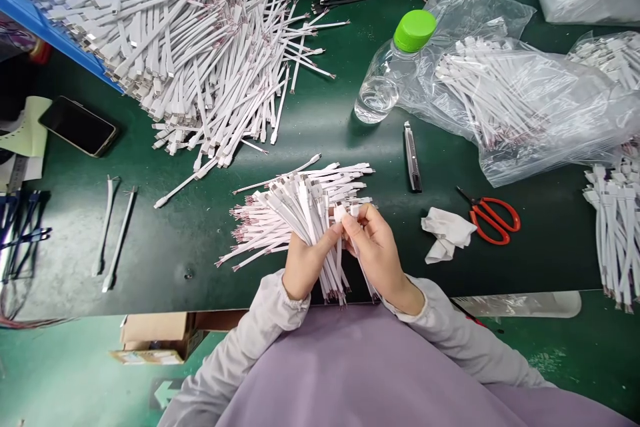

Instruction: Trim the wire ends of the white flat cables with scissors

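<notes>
My left hand [309, 260] is closed around a bundle of short white cables [299, 203], their connector ends up and bare wire ends toward the table's front edge. Close against it, my right hand [377, 250] pinches white cables at their connectors [341, 212], with one cable hanging below the fingers. Both thumbs meet near these connectors. Under and behind the hands lies a loose heap of similar white cables [260, 217], pinkish wire ends pointing left. The fingers behind the bundle are partly hidden.
A large pile of white cables [200, 60] spills from a blue bin [60, 40]. Rightward are a green-capped bottle [377, 90], a box cutter [413, 159], red-handled scissors [493, 219], crumpled tissue [445, 233] and bagged cables [493, 93]. A phone [79, 125] lies left.
</notes>
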A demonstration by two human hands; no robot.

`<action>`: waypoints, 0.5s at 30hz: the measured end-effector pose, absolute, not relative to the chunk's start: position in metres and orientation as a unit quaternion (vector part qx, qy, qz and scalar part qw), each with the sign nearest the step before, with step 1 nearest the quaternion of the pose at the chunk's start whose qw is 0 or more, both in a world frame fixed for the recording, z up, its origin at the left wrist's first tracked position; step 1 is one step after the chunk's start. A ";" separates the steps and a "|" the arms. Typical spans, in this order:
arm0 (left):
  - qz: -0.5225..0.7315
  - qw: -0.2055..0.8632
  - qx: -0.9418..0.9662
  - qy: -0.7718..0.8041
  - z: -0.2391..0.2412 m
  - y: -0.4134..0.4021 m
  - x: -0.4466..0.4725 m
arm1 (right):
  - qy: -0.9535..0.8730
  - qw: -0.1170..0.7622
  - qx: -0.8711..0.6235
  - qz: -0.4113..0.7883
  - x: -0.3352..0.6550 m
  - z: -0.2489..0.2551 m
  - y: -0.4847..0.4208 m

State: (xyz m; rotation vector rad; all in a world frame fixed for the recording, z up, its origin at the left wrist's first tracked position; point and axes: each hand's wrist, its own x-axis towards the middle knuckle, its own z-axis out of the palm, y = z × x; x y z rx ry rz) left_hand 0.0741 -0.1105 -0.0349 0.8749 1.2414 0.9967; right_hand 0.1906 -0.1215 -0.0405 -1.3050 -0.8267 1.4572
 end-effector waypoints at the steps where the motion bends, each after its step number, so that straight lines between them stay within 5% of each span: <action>1: 0.435 0.616 0.376 0.538 -0.035 -0.110 0.074 | -0.342 0.492 -0.540 0.591 0.189 -0.040 -0.122; 15: 0.443 0.594 0.396 0.541 -0.036 -0.107 0.069 | -0.406 0.459 -0.582 0.534 0.192 -0.036 -0.118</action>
